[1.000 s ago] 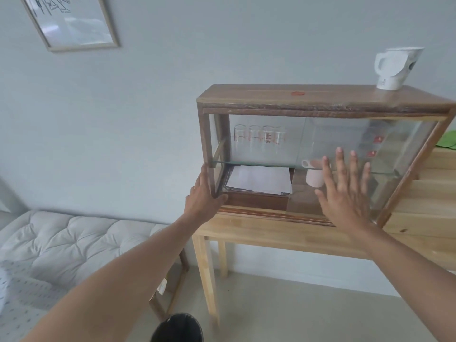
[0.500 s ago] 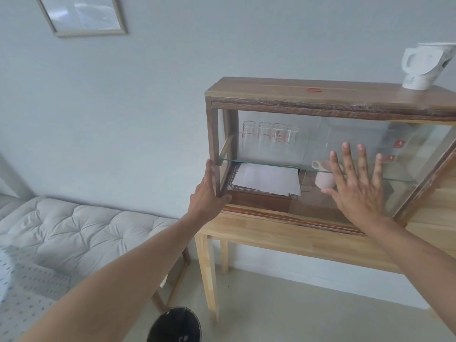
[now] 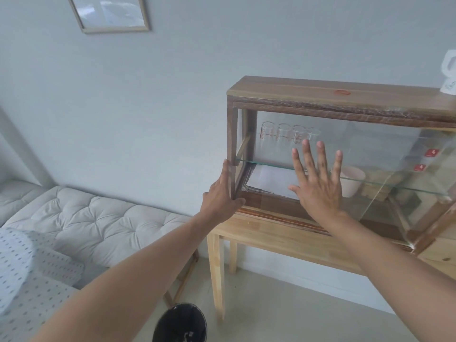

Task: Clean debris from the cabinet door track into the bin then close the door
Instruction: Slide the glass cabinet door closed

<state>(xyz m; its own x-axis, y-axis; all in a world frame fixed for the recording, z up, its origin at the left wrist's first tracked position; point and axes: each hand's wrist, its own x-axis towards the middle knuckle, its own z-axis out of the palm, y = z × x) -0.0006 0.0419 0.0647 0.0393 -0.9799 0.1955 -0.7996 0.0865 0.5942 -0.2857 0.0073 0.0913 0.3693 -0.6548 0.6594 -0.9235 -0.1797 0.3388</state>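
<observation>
A dark wooden cabinet (image 3: 320, 95) with a glass sliding door (image 3: 375, 149) stands on a light wooden table (image 3: 283, 239). The door track (image 3: 269, 215) runs along the cabinet's bottom front edge. My left hand (image 3: 220, 196) grips the cabinet's left front post, thumb on the lower corner. My right hand (image 3: 318, 183) lies flat against the glass with its fingers spread and holds nothing. A black bin (image 3: 180, 322) sits on the floor below, between my forearms.
Inside the cabinet are several glass beakers (image 3: 283, 132), a sheet of paper (image 3: 269, 178) and a pale pink cup (image 3: 352, 182). A white jug (image 3: 449, 72) stands on the cabinet top. A tufted white bench (image 3: 98, 218) is at the left.
My right hand has slid left across the glass, from right of the pink cup to near the left post. My left hand has stayed on the post. The view has shifted left.
</observation>
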